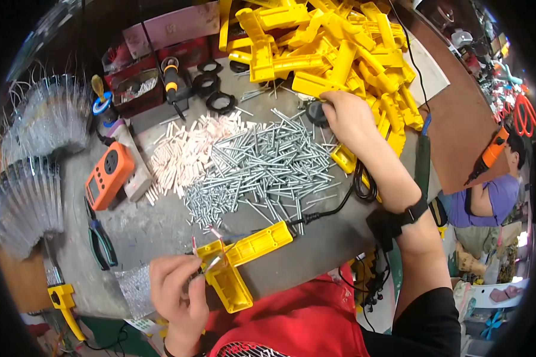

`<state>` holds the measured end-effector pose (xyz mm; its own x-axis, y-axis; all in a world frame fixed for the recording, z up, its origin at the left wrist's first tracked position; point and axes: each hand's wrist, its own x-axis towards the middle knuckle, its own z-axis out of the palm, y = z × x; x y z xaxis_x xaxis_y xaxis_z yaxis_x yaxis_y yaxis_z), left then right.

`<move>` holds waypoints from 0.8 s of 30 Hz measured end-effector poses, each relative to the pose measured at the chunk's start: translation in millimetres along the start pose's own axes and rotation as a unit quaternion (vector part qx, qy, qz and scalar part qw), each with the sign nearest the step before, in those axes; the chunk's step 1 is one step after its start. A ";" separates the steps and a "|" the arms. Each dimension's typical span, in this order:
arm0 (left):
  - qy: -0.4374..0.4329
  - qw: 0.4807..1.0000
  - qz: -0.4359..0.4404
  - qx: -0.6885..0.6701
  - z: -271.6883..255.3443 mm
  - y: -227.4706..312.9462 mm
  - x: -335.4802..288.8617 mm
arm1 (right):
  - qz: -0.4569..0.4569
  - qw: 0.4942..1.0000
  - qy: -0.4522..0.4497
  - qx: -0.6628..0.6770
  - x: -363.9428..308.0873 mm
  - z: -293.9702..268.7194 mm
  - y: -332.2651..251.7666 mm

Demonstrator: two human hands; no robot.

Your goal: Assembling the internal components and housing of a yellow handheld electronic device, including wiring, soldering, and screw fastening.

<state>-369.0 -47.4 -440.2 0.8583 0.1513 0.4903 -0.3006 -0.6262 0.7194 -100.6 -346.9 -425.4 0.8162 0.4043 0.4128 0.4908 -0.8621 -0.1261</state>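
In front of me lies a yellow plastic handle shell [259,245], its hollow side up, with a black cord [327,212] leading into its right end and thin wires rising from its left part. My left hand [181,288] is at the shell's left corner, thumb and fingertips pinched around a small pale piece [213,263] by the wires; its exact kind is unclear. Farther off, my right hand [348,116] reaches to the front of a heap of yellow shells. Its fingers close on the end of one long yellow shell half [315,86]. A round black part [317,113] lies beneath that hand.
Loose screws [274,157] and pale ceramic-like tubes [181,152] are heaped mid-table. An orange meter [109,175], pliers [101,241] and a screwdriver [171,83] lie left. Bundles of wired parts [30,202] stand at far left. Another person [488,199] sits at right.
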 end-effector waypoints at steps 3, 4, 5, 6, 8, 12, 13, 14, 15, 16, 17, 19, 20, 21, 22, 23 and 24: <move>0.004 1.000 -0.012 0.008 0.1 2.1 0.5 | 0.128 0.983 -0.102 -0.087 22.0 6.0 5.9; 0.007 1.000 -0.009 0.009 -0.4 2.9 -0.3 | 0.118 0.980 -0.119 -0.104 25.9 7.8 5.5; 0.006 1.000 -0.024 0.010 -0.9 3.7 -1.4 | 0.109 0.977 -0.136 -0.121 29.8 8.5 4.4; 0.004 0.999 -0.039 0.011 -1.2 4.1 -1.8 | 0.108 0.978 -0.132 -0.121 32.4 9.3 1.4; 0.009 0.999 -0.035 0.011 -1.2 3.8 -1.2 | 0.123 0.971 -0.111 -0.173 34.2 11.3 -8.1; 0.017 0.999 -0.035 0.006 -1.5 5.1 -0.7 | 0.159 0.964 -0.153 -0.147 43.4 9.5 -15.1; 0.020 0.999 -0.036 -0.001 -1.0 6.3 -0.2 | 0.160 0.965 -0.149 -0.146 42.9 11.2 -9.8; 0.022 0.999 -0.033 0.003 -1.1 6.4 -0.4 | 0.162 0.964 -0.160 -0.138 42.2 17.4 -2.2; 0.023 0.999 -0.036 0.001 -1.5 6.5 -1.3 | 0.163 0.963 -0.170 -0.130 41.8 21.9 3.8; 0.024 0.999 -0.039 0.000 -2.0 6.7 -2.3 | 0.161 0.964 -0.167 -0.127 43.0 19.7 1.9; 0.026 0.999 -0.040 -0.002 -2.5 7.2 -3.1 | 0.162 0.967 -0.170 -0.097 43.8 16.2 -1.1; 0.029 0.999 -0.037 -0.001 -3.2 9.0 -4.7 | 0.164 0.970 -0.167 -0.066 44.3 15.4 0.2; 0.028 0.999 -0.035 -0.005 -3.5 10.5 -4.9 | 0.133 0.985 -0.106 -0.034 43.0 20.3 4.9; 0.031 0.999 -0.025 -0.002 -3.9 12.5 -4.8 | 0.101 0.994 -0.044 -0.002 42.0 21.5 9.1; 0.032 0.999 -0.020 0.000 -4.9 13.0 -4.2 | 0.101 0.994 -0.039 -0.001 43.5 17.7 7.6; 0.051 0.999 0.000 0.018 -5.4 13.6 -3.1 | 0.132 0.984 0.019 0.114 43.7 12.0 7.2; 0.068 0.997 0.020 0.034 -5.5 14.4 -1.4 | 0.160 0.958 0.078 0.226 42.5 4.1 7.2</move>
<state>-376.9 -52.5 -427.8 0.7797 0.2247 0.5844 -0.3017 -0.6831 0.6651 -61.1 -334.7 -412.5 0.9088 0.0617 0.4127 0.3344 -0.6993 -0.6318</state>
